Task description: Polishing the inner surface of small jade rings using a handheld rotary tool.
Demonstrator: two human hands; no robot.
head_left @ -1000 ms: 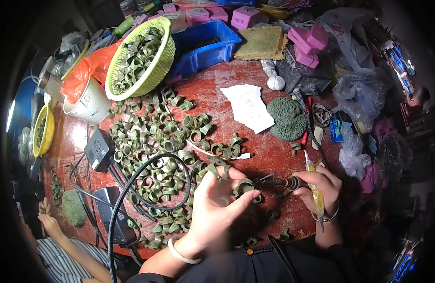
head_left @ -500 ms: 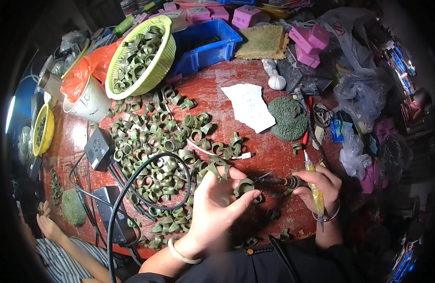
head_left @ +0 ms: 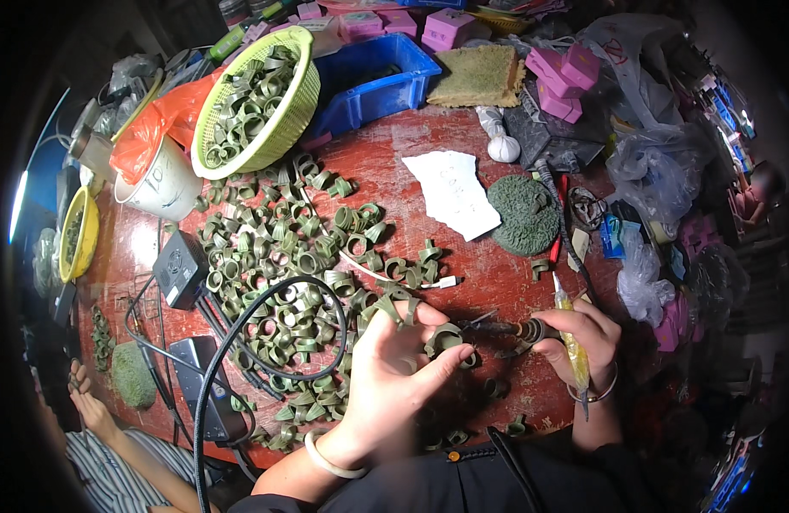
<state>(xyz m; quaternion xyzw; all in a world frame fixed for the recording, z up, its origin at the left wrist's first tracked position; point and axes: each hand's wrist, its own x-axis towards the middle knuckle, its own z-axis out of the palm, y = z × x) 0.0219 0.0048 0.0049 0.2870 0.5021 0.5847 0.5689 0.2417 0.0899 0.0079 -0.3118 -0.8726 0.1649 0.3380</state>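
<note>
My left hand (head_left: 393, 376) pinches a green wax-like ring (head_left: 446, 339) between thumb and fingers, palm turned up. Another green piece (head_left: 401, 309) sits against its bent fingers. In my right hand (head_left: 587, 342) is a dark pen-shaped tool (head_left: 495, 327), its thin tip pointing left, close to the ring; I cannot tell whether they touch. A slim tool with a yellow wrapped handle (head_left: 573, 350) also lies across the right hand's fingers, its pale point upward. Many loose green rings (head_left: 296, 256) cover the table left of my hands.
A yellow-green basket (head_left: 304, 103) of rings, a white bucket (head_left: 168, 197) and a blue bin (head_left: 377, 90) stand behind. Torn paper (head_left: 454, 192) and a round green pad (head_left: 524, 215) lie ahead. A black cable (head_left: 208, 393) loops over the rings. A co-worker's hand (head_left: 91, 410) is at left.
My hands, the ring and both tools keep nearly the same place. At the right edge, a person in the background shows slightly more.
</note>
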